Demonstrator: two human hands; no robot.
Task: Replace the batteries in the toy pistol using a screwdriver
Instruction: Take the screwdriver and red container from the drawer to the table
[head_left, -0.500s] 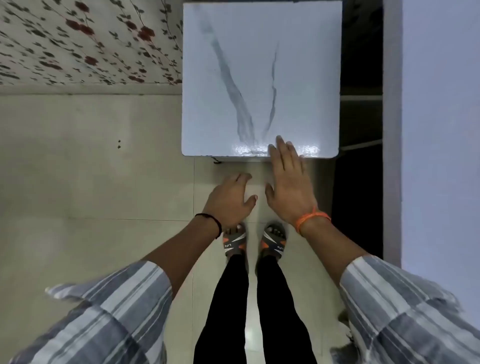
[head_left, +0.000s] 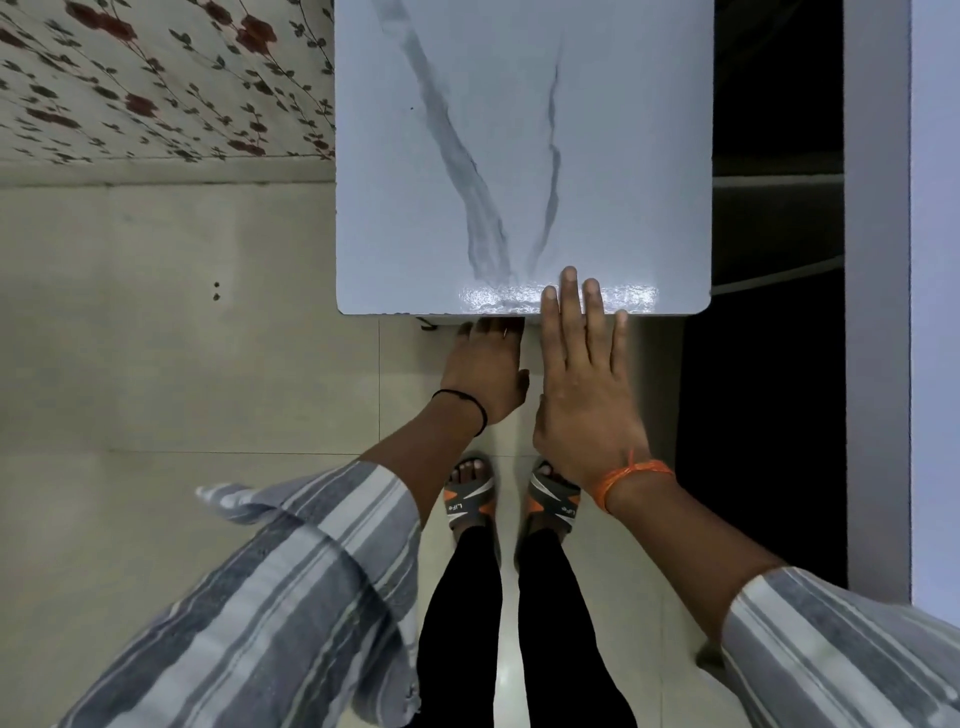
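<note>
White marble-patterned worktop with grey veins, glossy near edge. Pale tiled floor below. Floral-printed wall covering at upper left. Grey-and-orange sandals, black trousers, striped grey sleeves.

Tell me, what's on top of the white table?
Only the right hand, its straight fingers over the near edge of the white table. No toy or screwdriver shows. The left hand reaches below that edge, so its fingertips are hidden.
</note>
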